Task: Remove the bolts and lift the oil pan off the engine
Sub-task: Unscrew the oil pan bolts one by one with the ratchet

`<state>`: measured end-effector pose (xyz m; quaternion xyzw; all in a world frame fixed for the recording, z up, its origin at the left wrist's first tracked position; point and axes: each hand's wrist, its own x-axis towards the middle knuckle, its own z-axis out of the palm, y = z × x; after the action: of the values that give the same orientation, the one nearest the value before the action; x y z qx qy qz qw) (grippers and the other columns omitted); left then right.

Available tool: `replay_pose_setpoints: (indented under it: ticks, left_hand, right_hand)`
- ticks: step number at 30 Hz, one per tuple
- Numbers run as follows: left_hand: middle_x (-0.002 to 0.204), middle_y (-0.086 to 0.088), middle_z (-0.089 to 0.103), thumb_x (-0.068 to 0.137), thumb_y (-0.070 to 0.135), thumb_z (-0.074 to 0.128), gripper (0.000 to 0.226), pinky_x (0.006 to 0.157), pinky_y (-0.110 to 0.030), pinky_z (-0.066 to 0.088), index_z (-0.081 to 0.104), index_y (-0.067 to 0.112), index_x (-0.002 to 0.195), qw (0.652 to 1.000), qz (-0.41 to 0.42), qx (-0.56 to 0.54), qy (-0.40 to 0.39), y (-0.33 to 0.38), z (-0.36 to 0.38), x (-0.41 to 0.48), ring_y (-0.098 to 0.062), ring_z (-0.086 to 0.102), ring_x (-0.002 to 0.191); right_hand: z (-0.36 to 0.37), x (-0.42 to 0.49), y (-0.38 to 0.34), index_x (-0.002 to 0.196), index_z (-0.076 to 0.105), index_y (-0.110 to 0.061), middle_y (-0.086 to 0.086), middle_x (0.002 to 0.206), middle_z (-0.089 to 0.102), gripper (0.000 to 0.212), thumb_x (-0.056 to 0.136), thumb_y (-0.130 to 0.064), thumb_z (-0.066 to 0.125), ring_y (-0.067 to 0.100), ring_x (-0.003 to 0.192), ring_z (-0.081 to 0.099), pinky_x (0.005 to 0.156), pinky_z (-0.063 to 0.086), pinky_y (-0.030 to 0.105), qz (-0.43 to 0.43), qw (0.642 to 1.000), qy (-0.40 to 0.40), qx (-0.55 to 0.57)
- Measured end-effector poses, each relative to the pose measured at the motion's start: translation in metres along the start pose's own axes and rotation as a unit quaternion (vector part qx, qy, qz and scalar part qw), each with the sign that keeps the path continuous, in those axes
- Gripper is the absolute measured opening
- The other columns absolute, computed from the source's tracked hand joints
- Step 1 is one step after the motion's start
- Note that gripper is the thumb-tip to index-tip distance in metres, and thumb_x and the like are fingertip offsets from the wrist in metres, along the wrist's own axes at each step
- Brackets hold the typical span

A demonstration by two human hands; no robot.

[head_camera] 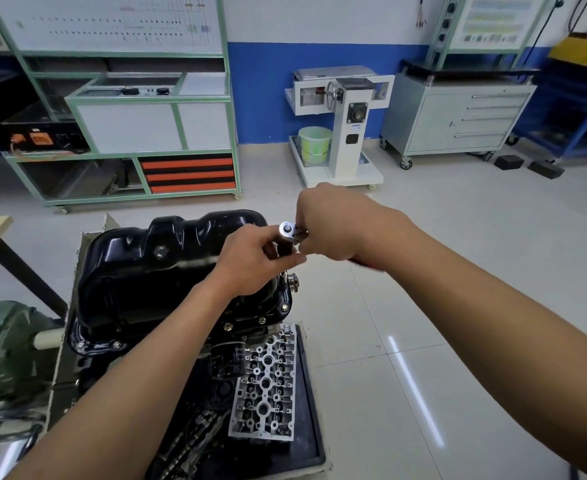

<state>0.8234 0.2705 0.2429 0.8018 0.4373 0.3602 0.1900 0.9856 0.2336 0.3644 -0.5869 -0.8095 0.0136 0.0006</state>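
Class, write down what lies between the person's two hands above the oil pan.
In the head view, the shiny head of a ratchet wrench lies between the left hand and the right hand; both hands grip the tool.

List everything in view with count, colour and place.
oil pan: one, black, centre left
bolts: at least three, metal, along the pan's near flange
ratchet wrench: one, silver head, above the pan's right end
cylinder head: one, silver, on the tray
tray: one, black, bottom centre
oil filter: one, black, beside the cylinder head
engine stand: one, white, by the blue wall
bucket: one, pale green, on the stand's base
drawer cabinet: one, grey, right rear
left hand: grips the wrench's socket end
right hand: grips the wrench handle
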Motion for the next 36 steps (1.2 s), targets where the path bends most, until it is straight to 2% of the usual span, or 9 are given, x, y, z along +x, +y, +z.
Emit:
replay_pose_setpoints:
  ticks: [4,7,12,16,19,21,26,32,36]
  left_hand:
    - [0.060,0.014,0.067,0.076,0.058,0.073,0.023,0.075,-0.035,0.050,0.068,0.037,0.084,0.999,-0.024,-0.001,-0.029,-0.001,-0.001,0.000,-0.006,0.064,0.066]
    - [0.057,0.016,0.065,0.084,0.043,0.079,0.015,0.072,-0.032,0.043,0.068,0.037,0.092,0.999,-0.023,0.007,-0.038,0.001,-0.004,0.001,-0.001,0.061,0.065]
    - [0.074,0.003,0.073,0.089,0.032,0.078,0.015,0.081,-0.042,0.052,0.076,0.019,0.098,0.998,-0.029,0.017,-0.047,0.004,-0.007,0.000,-0.019,0.067,0.073]
    - [0.059,0.006,0.066,0.088,0.033,0.078,0.013,0.067,-0.032,0.044,0.075,0.021,0.092,0.999,-0.027,0.013,-0.021,0.003,-0.002,0.000,-0.013,0.062,0.063]
    - [0.059,0.006,0.066,0.088,0.035,0.078,0.015,0.065,-0.028,0.039,0.074,0.021,0.090,0.999,-0.016,0.023,-0.023,0.000,-0.002,0.000,-0.014,0.060,0.063]
    - [0.059,0.007,0.065,0.086,0.041,0.076,0.014,0.064,-0.028,0.041,0.072,0.027,0.086,1.000,-0.008,0.021,-0.021,0.001,-0.002,0.000,-0.014,0.059,0.062]
    - [0.059,0.005,0.054,0.083,0.019,0.071,0.043,0.055,-0.028,0.029,0.053,0.051,0.060,0.999,-0.020,0.034,-0.003,0.000,0.001,0.002,-0.020,0.042,0.056]
    - [0.064,0.005,0.057,0.079,0.042,0.061,0.007,0.055,-0.028,0.030,0.056,0.037,0.077,1.000,-0.007,0.014,-0.011,0.005,-0.001,0.001,-0.019,0.040,0.058]
    - [0.061,0.004,0.059,0.078,0.059,0.061,0.024,0.059,-0.028,0.039,0.060,0.036,0.072,1.000,0.006,0.013,-0.011,0.003,-0.001,0.000,-0.019,0.052,0.061]
  right_hand:
    - [-0.001,0.005,-0.001,0.095,0.064,-0.019,0.003,0.083,0.048,0.011,0.089,-0.010,0.062,0.025,0.068,0.043,0.059,0.035,0.031,-0.043,0.990,0.075,-0.107]
    - [0.003,0.014,0.002,0.112,0.071,-0.020,0.010,0.130,0.060,0.032,0.088,-0.003,0.057,0.032,0.096,0.060,0.070,0.049,0.036,-0.076,0.992,0.068,-0.080]
    - [0.008,0.015,0.004,0.111,0.074,-0.024,-0.003,0.153,0.048,0.047,0.080,0.005,0.056,0.021,0.131,0.048,0.080,0.044,0.031,-0.169,0.984,0.052,-0.015]
    - [0.006,0.013,0.003,0.120,0.069,-0.024,0.009,0.127,0.059,0.045,0.084,0.001,0.055,0.032,0.103,0.060,0.078,0.051,0.037,-0.077,0.996,0.042,-0.020]
    - [0.002,0.005,-0.002,0.088,0.057,-0.017,0.001,0.079,0.039,0.010,0.083,-0.009,0.062,0.021,0.063,0.044,0.055,0.031,0.031,0.012,0.995,0.058,-0.076]
    - [0.003,0.000,-0.004,0.070,0.038,-0.019,0.000,0.072,0.036,0.030,0.081,-0.019,0.065,0.017,0.055,0.038,0.049,0.024,0.028,0.031,0.996,0.049,-0.067]
    - [0.011,0.000,-0.013,0.057,0.054,-0.021,-0.005,0.043,0.062,0.036,0.075,-0.052,0.061,0.009,0.053,0.061,0.050,0.035,0.025,0.066,0.992,-0.021,0.106]
    - [0.013,0.004,-0.012,0.056,0.052,-0.021,-0.007,0.037,0.056,0.034,0.072,-0.050,0.064,0.007,0.046,0.054,0.047,0.032,0.023,0.068,0.991,0.003,0.112]
    - [0.004,0.002,-0.004,0.067,0.053,-0.014,0.001,0.060,0.047,0.031,0.077,-0.033,0.075,0.020,0.051,0.044,0.046,0.029,0.027,0.013,0.997,-0.017,0.071]
